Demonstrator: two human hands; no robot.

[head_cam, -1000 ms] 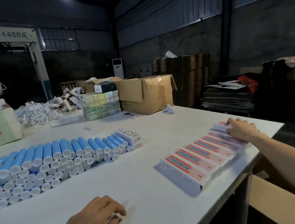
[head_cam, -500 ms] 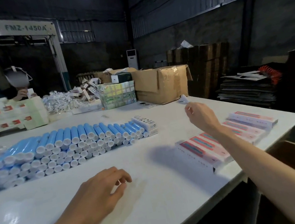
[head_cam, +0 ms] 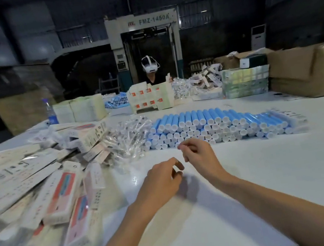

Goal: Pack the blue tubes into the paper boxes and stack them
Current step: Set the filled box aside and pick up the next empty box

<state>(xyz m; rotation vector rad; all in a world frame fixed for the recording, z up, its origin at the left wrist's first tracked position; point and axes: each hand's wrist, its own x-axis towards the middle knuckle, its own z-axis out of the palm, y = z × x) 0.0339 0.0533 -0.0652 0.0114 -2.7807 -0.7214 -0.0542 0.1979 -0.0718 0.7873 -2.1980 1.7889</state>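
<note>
Both hands hover close together over the white table [head_cam: 252,182]. The left hand [head_cam: 162,184] hangs with fingers loosely curled, holding nothing. The right hand [head_cam: 200,156] shows its back, fingers bent inward; whether it pinches anything I cannot tell. Just beyond its fingertips lies the stacked pile of blue plastic tubes with white caps [head_cam: 210,123], long axes running away from the person and cap ends facing the hands, so the right hand is nearer. The heap of flat white-and-red paper boxes [head_cam: 57,196] lies to the left, closer to the left hand.
</note>
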